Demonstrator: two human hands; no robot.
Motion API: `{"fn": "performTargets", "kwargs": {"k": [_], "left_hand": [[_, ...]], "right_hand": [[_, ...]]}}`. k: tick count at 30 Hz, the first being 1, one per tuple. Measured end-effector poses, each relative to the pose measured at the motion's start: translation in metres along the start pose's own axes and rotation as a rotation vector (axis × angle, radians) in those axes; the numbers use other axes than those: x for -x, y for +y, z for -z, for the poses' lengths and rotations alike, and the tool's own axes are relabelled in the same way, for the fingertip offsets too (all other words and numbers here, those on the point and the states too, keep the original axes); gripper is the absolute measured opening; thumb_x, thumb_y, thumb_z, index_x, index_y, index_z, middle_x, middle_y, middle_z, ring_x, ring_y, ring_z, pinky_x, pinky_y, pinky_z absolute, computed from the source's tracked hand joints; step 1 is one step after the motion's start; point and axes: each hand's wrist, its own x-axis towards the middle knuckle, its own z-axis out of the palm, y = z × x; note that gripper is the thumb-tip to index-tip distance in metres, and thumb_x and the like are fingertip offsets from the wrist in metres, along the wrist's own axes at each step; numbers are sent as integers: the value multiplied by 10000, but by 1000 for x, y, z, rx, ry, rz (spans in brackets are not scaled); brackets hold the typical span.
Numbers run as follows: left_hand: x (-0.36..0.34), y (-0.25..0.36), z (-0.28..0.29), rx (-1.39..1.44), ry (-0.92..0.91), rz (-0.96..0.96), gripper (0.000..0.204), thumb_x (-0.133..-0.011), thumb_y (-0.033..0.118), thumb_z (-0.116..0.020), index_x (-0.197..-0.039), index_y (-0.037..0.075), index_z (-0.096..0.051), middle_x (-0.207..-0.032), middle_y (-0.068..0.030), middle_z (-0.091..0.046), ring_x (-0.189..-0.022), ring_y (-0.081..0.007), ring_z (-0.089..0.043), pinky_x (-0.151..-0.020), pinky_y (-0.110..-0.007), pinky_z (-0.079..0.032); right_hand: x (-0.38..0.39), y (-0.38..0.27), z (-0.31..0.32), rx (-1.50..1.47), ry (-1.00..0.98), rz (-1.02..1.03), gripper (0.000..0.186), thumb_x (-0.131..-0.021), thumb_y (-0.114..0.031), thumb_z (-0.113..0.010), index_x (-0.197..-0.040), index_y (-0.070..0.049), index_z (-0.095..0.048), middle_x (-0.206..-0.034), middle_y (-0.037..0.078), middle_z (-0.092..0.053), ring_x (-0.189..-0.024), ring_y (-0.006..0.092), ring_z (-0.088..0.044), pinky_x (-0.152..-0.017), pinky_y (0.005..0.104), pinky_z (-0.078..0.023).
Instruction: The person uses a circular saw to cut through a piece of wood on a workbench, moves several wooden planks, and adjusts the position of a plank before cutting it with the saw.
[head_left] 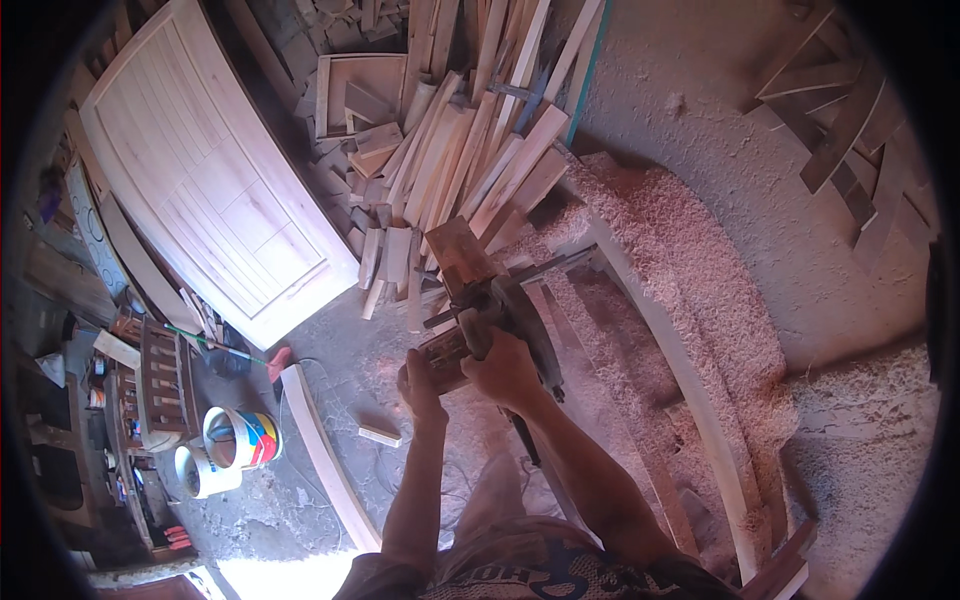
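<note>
In front of my body I hold a dark handheld power tool (525, 330) with a curved housing, a handle and a dark cord or strap trailing below; its exact kind is unclear. My right hand (500, 368) is wrapped round its handle. My left hand (422, 388) grips the near end of a brown, flat block-like piece (440, 358) at the tool's left side; whether this is part of the tool or a separate piece of wood, I cannot tell. A brown rectangular plate (460, 255) sticks out at the tool's far end.
Cut wood strips (440, 170) are heaped beyond my hands. A panelled wooden door (220, 180) leans at the left, with two buckets (240, 440) nearer me. A long board (325, 455) lies on the floor. Wood shavings (700, 270) bank up along a beam (690, 375) at right.
</note>
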Motion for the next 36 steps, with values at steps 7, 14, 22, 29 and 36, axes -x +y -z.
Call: {"fn": "performTargets", "kwargs": {"k": [7, 14, 22, 29, 36], "left_hand": [[-29, -2, -6, 13, 82, 15, 508, -1033, 464, -580, -1133, -26, -670, -972, -58, -661, -876, -145, -615, -794, -312, -498], [-65, -17, 2, -4, 55, -34, 499, -1029, 468, -589, -1092, -22, -663, -944, -47, -640, -854, -132, -579, -770, -296, -470], [-93, 2, -14, 10, 84, -8, 467, -1041, 429, -560, -1093, -23, -666, -996, -90, -676, -890, -170, -644, -783, -327, -525], [-129, 12, -25, 23, 95, -10, 479, -1042, 426, -558, -1148, -32, -653, -1030, -95, -682, -923, -174, -651, -804, -326, -527], [-122, 20, -18, -10, -32, -232, 438, -1059, 405, -538, -1159, -7, -646, -1000, -58, -658, -863, -139, -617, -772, -299, -501]], "right_hand": [[-27, -8, -5, 7, -20, -21, 396, -768, -181, -722, -1069, 62, -637, -955, 310, -695, -967, 486, -681, -865, 490, -550], [-51, -8, -15, 16, 4, -28, 391, -771, -197, -741, -1066, 43, -647, -952, 297, -700, -960, 479, -687, -856, 491, -554], [-87, -17, -22, 36, -25, -51, 403, -774, -216, -760, -1083, 25, -666, -967, 269, -710, -971, 420, -711, -855, 456, -550], [-123, -23, -31, 42, -3, 24, 410, -779, -243, -746, -1073, 31, -660, -968, 276, -708, -975, 426, -708, -858, 460, -548], [-103, -21, -27, 3, 46, 117, 415, -793, -216, -736, -1111, 38, -657, -977, 296, -705, -982, 458, -697, -849, 487, -564]]}}
